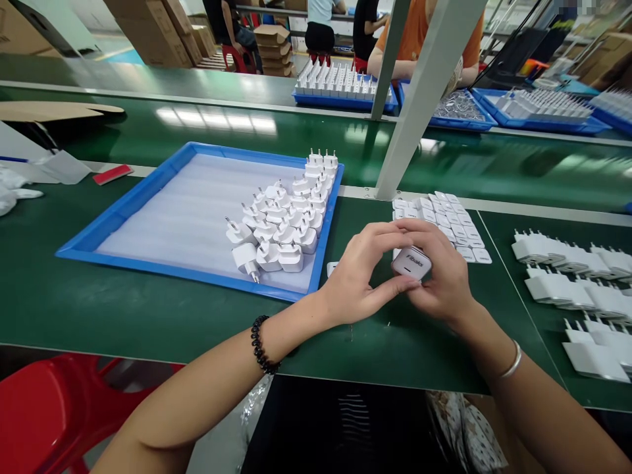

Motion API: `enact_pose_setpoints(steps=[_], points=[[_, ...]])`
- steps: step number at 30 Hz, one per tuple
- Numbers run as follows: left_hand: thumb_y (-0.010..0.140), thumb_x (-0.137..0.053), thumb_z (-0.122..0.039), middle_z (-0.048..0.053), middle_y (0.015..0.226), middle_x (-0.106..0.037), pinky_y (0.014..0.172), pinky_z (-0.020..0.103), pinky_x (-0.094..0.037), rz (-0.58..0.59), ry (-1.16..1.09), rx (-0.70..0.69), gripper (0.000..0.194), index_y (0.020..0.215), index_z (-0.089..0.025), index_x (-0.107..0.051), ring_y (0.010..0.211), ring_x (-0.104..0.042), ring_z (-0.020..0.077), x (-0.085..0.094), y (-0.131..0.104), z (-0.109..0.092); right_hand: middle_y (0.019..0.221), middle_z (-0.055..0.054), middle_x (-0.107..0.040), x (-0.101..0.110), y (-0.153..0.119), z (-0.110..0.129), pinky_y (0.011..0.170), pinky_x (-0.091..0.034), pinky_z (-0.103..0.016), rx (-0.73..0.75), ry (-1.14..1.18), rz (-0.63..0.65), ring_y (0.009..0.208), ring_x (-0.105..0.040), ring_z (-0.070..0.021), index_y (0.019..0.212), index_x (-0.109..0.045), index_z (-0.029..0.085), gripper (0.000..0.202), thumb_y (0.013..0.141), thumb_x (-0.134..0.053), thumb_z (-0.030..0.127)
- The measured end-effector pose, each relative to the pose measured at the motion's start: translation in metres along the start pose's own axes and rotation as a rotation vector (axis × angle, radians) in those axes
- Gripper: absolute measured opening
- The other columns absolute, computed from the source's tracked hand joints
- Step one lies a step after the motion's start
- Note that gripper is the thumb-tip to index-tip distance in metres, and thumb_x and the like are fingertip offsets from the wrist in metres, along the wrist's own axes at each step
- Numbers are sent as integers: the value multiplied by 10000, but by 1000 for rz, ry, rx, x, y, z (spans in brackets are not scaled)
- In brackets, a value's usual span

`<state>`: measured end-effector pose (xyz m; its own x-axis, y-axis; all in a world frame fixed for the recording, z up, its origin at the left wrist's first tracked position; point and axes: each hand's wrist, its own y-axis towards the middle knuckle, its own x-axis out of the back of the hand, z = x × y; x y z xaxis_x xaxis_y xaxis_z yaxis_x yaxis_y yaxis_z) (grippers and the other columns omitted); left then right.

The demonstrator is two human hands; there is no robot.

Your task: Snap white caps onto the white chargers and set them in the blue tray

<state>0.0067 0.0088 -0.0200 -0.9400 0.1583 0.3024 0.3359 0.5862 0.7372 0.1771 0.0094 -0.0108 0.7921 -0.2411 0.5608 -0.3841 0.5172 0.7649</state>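
Between both hands is a white charger plug, its printed face with a small port slot turned toward me. My left hand grips it from the left, thumb along its lower edge and fingers over the top. From the right, my right hand wraps around the same charger plug; part of its fingers is hidden. Just behind the hands lie flat white square pieces in rows, partly covered by my fingers. To the left, several white charger plugs with two pins are grouped at the right side of a blue tray.
Rows of white chargers line the bench's right side. A grey metal post rises behind my hands. A red strip lies at left; a red stool stands below. Across the green belt, a person in orange sits near more trays.
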Motion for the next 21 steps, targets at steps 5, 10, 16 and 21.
enact_pose_setpoints(steps=[5, 10, 16, 21], points=[[910, -658, -307, 102, 1212, -606, 979, 407, -511, 5, 4, -3, 260, 1128, -230, -539, 1153, -604, 228, 1, 2, 0, 1110, -148, -662, 1, 1, 1, 791, -563, -454, 33, -95, -21, 1004, -671, -309, 1119, -532, 223, 279, 841, -561, 211], [920, -644, -308, 108, 1217, -625, 994, 412, -503, 26, -8, 51, 240, 1111, -221, -527, 1174, -604, 232, 4, 4, -4, 1116, -162, -654, -1, -1, 0, 769, -558, -448, 25, -153, -18, 990, -665, -317, 1136, -528, 214, 319, 819, -551, 187], [939, -610, -347, 115, 1220, -649, 962, 412, -502, 113, 106, 72, 238, 1109, -213, -513, 1156, -619, 242, 9, 7, -3, 1125, -158, -661, -2, -4, 1, 747, -535, -431, 1, -231, 7, 980, -664, -318, 1118, -517, 219, 333, 789, -526, 165], [959, -579, -398, 109, 1174, -694, 929, 407, -508, 133, 304, -15, 275, 1136, -194, -525, 1097, -650, 237, 12, 7, 0, 1100, -161, -665, -3, -4, 4, 722, -526, -420, -63, -245, 18, 924, -662, -301, 1078, -515, 207, 323, 762, -510, 139]])
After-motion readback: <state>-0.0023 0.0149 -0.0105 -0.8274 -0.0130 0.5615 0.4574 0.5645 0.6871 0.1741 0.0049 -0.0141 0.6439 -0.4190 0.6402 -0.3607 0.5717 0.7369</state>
